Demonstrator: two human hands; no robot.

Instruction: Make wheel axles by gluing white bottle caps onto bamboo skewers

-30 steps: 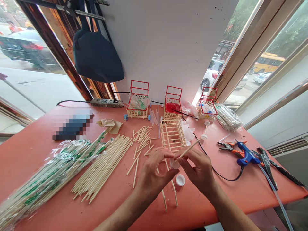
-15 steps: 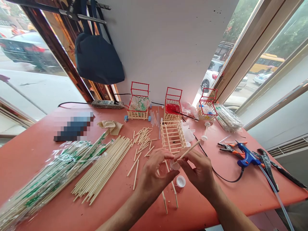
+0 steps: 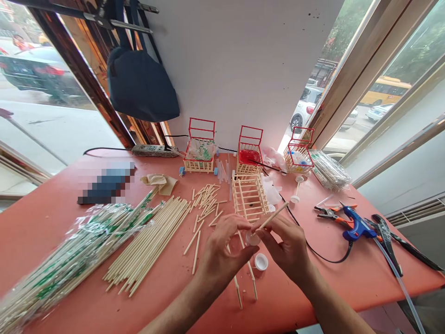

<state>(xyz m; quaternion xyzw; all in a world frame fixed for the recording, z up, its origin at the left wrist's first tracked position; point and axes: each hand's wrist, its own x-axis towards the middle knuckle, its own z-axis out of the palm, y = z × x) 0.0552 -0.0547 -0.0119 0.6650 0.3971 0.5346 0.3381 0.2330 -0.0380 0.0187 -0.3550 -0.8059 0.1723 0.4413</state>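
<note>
Between the fingers and thumb of my left hand (image 3: 227,246) is a white bottle cap (image 3: 253,238), partly hidden by the fingertips. My right hand (image 3: 287,243) pinches a short wooden stick (image 3: 274,216), which slants up to the right, its lower end at the cap. Just below the hands a second white cap (image 3: 261,262) lies on the table. Two longer sticks (image 3: 253,278) with knotted-looking spots lie under my hands. Beyond my fingers stands a small basket frame of sticks (image 3: 250,197).
Three stick carts with red handles, one a left cart (image 3: 200,155), stand along the wall. Loose sticks (image 3: 149,243) and bagged sticks (image 3: 76,246) lie left. At right are a blue glue gun (image 3: 358,225), pliers (image 3: 330,212) and a black cable (image 3: 323,259) across the orange table.
</note>
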